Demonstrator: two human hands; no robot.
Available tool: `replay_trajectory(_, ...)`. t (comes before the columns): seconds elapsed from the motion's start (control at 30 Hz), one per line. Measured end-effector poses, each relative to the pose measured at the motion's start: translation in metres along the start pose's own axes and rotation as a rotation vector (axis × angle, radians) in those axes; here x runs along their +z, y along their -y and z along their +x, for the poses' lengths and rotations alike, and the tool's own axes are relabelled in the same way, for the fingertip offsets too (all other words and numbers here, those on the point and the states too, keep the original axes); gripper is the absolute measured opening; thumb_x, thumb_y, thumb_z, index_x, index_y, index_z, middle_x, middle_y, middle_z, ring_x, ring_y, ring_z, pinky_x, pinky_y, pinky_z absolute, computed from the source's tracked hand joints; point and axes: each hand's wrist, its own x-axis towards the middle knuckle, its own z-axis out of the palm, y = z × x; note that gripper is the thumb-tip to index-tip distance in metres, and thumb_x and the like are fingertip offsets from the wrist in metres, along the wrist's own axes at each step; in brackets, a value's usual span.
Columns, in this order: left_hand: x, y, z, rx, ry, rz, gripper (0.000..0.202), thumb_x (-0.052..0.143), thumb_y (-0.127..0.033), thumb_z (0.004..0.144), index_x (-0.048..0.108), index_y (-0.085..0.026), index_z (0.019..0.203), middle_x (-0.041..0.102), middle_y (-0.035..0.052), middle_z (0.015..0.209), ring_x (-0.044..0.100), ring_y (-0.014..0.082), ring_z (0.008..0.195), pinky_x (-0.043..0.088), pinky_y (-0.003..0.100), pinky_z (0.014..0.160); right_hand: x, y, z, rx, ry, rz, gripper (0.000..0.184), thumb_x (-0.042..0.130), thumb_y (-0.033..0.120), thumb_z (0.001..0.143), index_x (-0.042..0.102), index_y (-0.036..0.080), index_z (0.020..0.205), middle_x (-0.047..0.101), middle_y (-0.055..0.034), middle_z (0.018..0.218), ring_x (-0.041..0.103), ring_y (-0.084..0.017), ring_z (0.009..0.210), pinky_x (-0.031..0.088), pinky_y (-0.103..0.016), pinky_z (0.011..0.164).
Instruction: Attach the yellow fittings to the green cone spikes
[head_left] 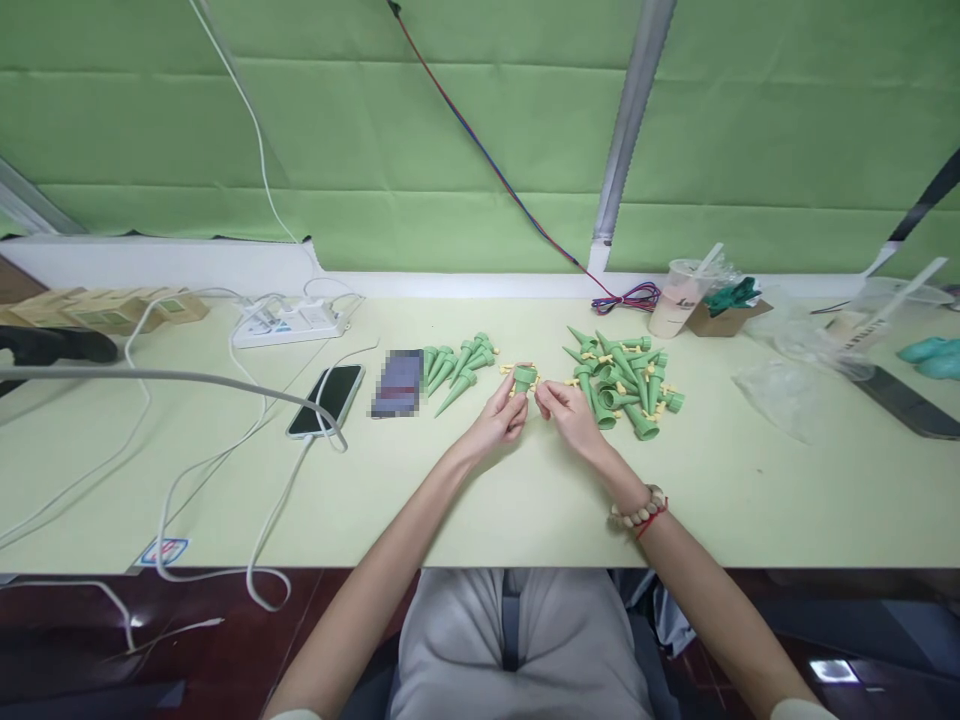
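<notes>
My left hand [499, 418] is closed round a green plastic watering spike [525, 376], its wide cup end turned up and its lower part hidden by my fingers. Thumb and forefinger of my right hand [568, 408] pinch at the cup's right side, where a small yellow valve [535, 384] shows. Just beyond my left fingertips lies another yellow valve piece [506, 369]. Right of my hands is a loose heap of green spikes with yellow valves [619, 375]. To the left, several more spikes [456, 382] lie side by side with their points toward me.
Left of the spikes are a pixelated dark flat object [398, 383] and a phone [327, 400] with a white cable. A power strip [292, 322] stands at the back. On the right are a drink cup [673, 300], a small box [724, 318], plastic bags [780, 400] and a dark phone [907, 402].
</notes>
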Motion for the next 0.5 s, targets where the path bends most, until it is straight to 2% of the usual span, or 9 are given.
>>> replay_trajectory(0.13,-0.0011,0.0023,0.0012,0.017,0.040,0.028,0.077,0.062,-0.046,0.081,0.026,-0.022,0.144,0.024,-0.0099,0.056,0.018,0.0055,0.046,0.013,0.017,0.041,0.0010,-0.0025,0.0046,0.211,0.097,0.321,0.056,0.054,0.070,0.072,0.038,0.021,0.051,0.034,0.0055,0.048,0.036,-0.009,0.043,0.031,-0.026,0.046)
replay_trajectory(0.2,-0.0012,0.0021,0.0010,0.008,0.056,0.038,0.075,0.062,-0.044,0.081,0.028,-0.021,0.144,0.024,-0.0098,0.056,0.018,0.0054,0.045,0.013,0.017,0.041,0.0022,-0.0026,0.0057,0.286,0.112,0.376,0.058,0.055,0.073,0.068,0.036,0.022,0.049,0.030,0.0068,0.046,0.032,-0.008,0.039,0.028,-0.025,0.043)
replay_trajectory(0.27,-0.0014,0.0008,0.0005,-0.006,0.048,0.036,0.073,0.062,-0.044,0.081,0.030,-0.021,0.142,0.026,-0.0095,0.056,0.020,0.0050,0.044,0.014,0.017,0.041,0.0034,-0.0010,0.0056,0.302,0.112,0.352,0.060,0.052,0.075,0.070,0.035,0.022,0.048,0.029,0.0073,0.045,0.031,-0.007,0.038,0.026,-0.024,0.041)
replay_trajectory(0.37,-0.0029,-0.0017,0.0004,-0.029,0.020,-0.012,0.068,0.062,-0.045,0.081,0.033,-0.022,0.138,0.031,-0.0096,0.056,0.021,0.0038,0.040,0.014,0.016,0.038,0.0038,0.0037,0.0037,0.214,0.077,0.160,0.059,0.039,0.072,0.081,0.043,0.020,0.053,0.034,0.0053,0.045,0.036,-0.009,0.040,0.029,-0.025,0.044)
replay_trajectory(0.43,-0.0048,-0.0028,0.0013,-0.047,-0.002,-0.067,0.061,0.061,-0.046,0.081,0.037,-0.023,0.132,0.033,-0.0100,0.056,0.021,0.0031,0.036,0.012,0.016,0.035,0.0029,0.0060,0.0021,0.101,0.030,-0.041,0.055,0.034,0.065,0.087,0.052,0.019,0.064,0.043,0.0033,0.050,0.042,-0.010,0.044,0.033,-0.025,0.048)
replay_trajectory(0.5,-0.0068,-0.0042,0.0022,-0.063,-0.030,-0.122,0.053,0.061,-0.046,0.081,0.040,-0.023,0.124,0.034,-0.0106,0.055,0.020,0.0027,0.032,0.011,0.015,0.032,0.0015,0.0059,0.0010,-0.017,-0.001,-0.233,0.045,0.037,0.058,0.091,0.056,0.018,0.080,0.053,0.0007,0.063,0.048,-0.012,0.052,0.037,-0.025,0.054)
